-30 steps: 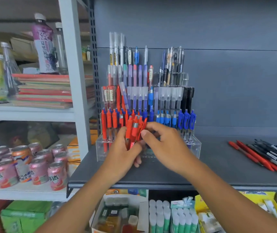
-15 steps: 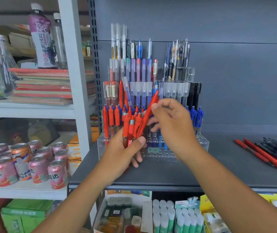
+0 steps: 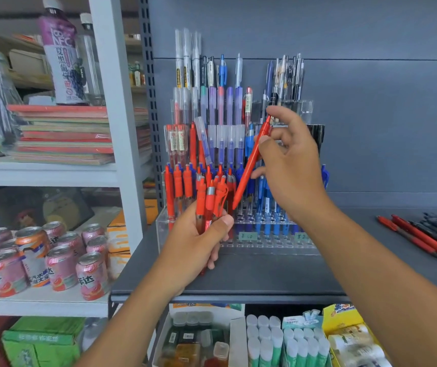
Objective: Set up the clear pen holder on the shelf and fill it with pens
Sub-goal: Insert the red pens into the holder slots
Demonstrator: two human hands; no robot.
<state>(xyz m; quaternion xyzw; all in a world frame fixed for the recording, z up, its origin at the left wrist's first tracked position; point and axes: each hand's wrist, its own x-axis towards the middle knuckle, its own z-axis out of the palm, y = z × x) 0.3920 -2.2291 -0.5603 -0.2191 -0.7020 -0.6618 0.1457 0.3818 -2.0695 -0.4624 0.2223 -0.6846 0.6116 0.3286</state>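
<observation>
Clear tiered pen holder [image 3: 273, 245] already stands on the grey shelf [image 3: 265, 276], back against the rear panel, left of centre; setting-up step looks done. Far tiers are well stocked: white, purple and blue capped pens, black clip pens at far right. Lower tiers hold red click pens at left and blue ones to the right. The nearest rows of sockets, above the small price tags, show mostly empty holes, so filling looks partly finished. Left hand [image 3: 198, 242] is closed around a bundle of red pens [image 3: 210, 205], held upright just in front of the holder's left half. Right hand [image 3: 288, 160] pinches a single red pen [image 3: 250, 165] between thumb and fingers, top end up, tip slanting down-left toward the sockets beside the seated red pens; tip not yet in a hole as far as can be told. Loose red and black pens [image 3: 431, 234] lie on the shelf at far right, well apart from the holder, not yet loaded. Judgement: past halfway; remaining are the pen in hand, the bundle, then the loose pile.
</observation>
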